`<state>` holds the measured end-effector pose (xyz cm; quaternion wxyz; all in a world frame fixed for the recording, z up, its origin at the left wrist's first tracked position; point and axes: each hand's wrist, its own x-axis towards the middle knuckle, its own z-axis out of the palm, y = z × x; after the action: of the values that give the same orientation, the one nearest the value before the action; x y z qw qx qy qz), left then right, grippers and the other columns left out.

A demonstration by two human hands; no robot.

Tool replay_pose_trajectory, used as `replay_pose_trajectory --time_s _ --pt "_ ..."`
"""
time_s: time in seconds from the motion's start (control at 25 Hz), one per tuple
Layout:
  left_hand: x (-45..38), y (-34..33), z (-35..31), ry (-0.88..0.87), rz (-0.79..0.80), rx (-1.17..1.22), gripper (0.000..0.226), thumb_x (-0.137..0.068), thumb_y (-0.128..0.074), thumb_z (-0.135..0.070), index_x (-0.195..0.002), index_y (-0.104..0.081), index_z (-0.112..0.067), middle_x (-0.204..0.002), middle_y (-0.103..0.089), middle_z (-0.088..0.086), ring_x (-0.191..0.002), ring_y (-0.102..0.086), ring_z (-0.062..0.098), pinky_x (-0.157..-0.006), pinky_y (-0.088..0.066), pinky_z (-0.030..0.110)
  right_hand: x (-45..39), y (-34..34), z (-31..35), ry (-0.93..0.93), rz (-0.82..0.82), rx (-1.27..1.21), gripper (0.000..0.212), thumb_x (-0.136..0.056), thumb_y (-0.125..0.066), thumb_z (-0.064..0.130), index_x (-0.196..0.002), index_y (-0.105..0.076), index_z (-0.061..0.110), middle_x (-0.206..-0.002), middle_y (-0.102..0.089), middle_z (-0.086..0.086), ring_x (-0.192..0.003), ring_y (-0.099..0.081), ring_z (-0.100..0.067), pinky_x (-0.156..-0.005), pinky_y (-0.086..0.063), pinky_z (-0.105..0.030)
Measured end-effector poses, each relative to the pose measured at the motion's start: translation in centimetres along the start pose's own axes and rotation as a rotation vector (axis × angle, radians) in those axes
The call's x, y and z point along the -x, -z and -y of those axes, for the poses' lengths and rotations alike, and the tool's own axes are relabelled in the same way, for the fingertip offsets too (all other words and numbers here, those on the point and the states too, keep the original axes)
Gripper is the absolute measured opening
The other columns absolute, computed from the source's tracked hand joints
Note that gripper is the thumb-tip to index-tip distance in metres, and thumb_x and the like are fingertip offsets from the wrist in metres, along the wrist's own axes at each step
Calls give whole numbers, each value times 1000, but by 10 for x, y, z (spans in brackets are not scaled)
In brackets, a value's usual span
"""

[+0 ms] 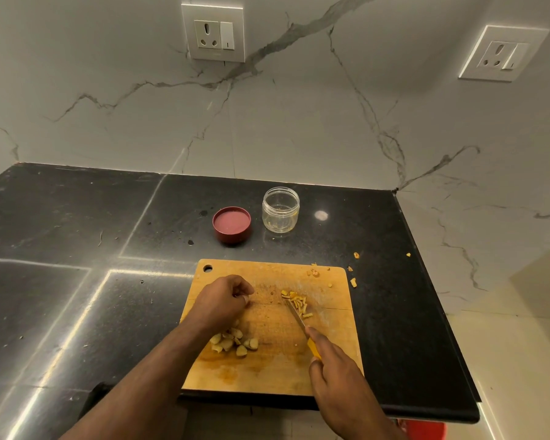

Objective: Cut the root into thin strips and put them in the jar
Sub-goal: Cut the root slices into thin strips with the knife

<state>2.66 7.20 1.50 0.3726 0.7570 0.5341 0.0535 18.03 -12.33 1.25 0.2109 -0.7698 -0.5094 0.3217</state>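
A rectangular wooden cutting board (267,360) lies at the front edge of the black stone bench (77,233). The right hand (340,376) grasps a yellow-handled knife (302,328), its blade tip resting against a small heap of thin yellow root strips (297,303) at the board's upper middle. The left hand (221,301) sits on the board with fingers curled; whether it pinches a piece cannot be told. Pale uncut root chunks (234,342) lie in a cluster near the left forearm, well apart from the strips. The clear round jar (280,209) stands open behind the board, apparently without strips inside, with its red lid (232,224) just beside it, inner face up. Stray scraps (353,268) lie at the board's far right corner and on the bench. Assessment: cutting is under way, transfer not begun. Recommended practice: sweep the strips clear with the blade, set one chunk flat side down, keep the holding fingertips tucked, and slice narrowly.
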Motion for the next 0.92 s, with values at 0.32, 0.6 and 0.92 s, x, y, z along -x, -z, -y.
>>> replay_pose_trajectory --time_s 0.32,0.6,0.92 --pt "-7 29 8 65 139 -146 18 -96 -60 -8 -96 -66 -25 -96 -63 -7 -84 -58 7 -59 -42 15 0 -1 2 30 24 -28 52 -103 -36 30 -152 -23 39 -149 -39 15 -121 -39 4 -105 -32 -15" --pt "-5 33 11 45 247 -160 15 -95 -65 -10 -96 -69 -24 -94 -66 -8 -85 -60 5 -62 -42 15 1 -2 3 30 34 -32 52 -103 -36 30 -152 -22 41 -149 -38 15 -123 -39 3 -106 -32 -16" --pt "-2 33 11 20 292 -216 11 -92 -70 -17 -95 -71 -27 -98 -67 -9 -90 -61 6 -65 -43 15 1 -1 4 59 41 -35 52 -103 -37 29 -152 -23 39 -147 -39 15 -118 -36 7 -102 -28 -11"
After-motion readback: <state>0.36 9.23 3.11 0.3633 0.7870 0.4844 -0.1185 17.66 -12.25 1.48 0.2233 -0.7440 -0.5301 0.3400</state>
